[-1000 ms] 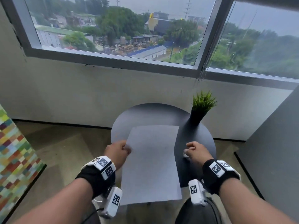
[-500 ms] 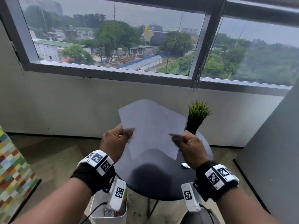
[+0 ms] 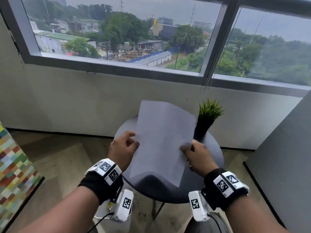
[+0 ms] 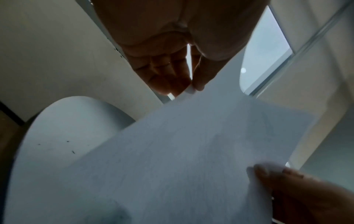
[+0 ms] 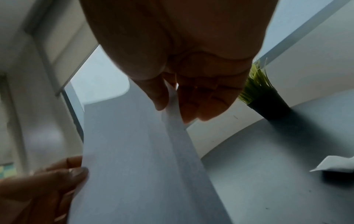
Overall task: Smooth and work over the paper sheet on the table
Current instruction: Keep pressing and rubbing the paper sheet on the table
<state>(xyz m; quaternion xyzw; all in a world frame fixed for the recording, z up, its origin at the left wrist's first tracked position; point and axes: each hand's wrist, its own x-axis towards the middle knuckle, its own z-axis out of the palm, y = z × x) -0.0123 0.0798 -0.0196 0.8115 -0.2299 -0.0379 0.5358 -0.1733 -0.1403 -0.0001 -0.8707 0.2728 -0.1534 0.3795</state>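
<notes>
Paper sheet (image 3: pixel 164 142) held up off the round dark bench (image 3: pixel 213 167), tilted, far edge raised toward 12 o'clock. Left hand (image 3: pixel 122 149) pinches the sheet's 9 o'clock edge, thumb on top, fingers beneath: grip closed on paper. Right hand (image 3: pixel 196 157) pinches the 3 o'clock edge likewise. Potted grass plant (image 3: pixel 207 118) stands on the bench at 1 o'clock of the sheet. Small white scrap (image 5: pixel 334 166) lies on the bench near the right hand.
</notes>
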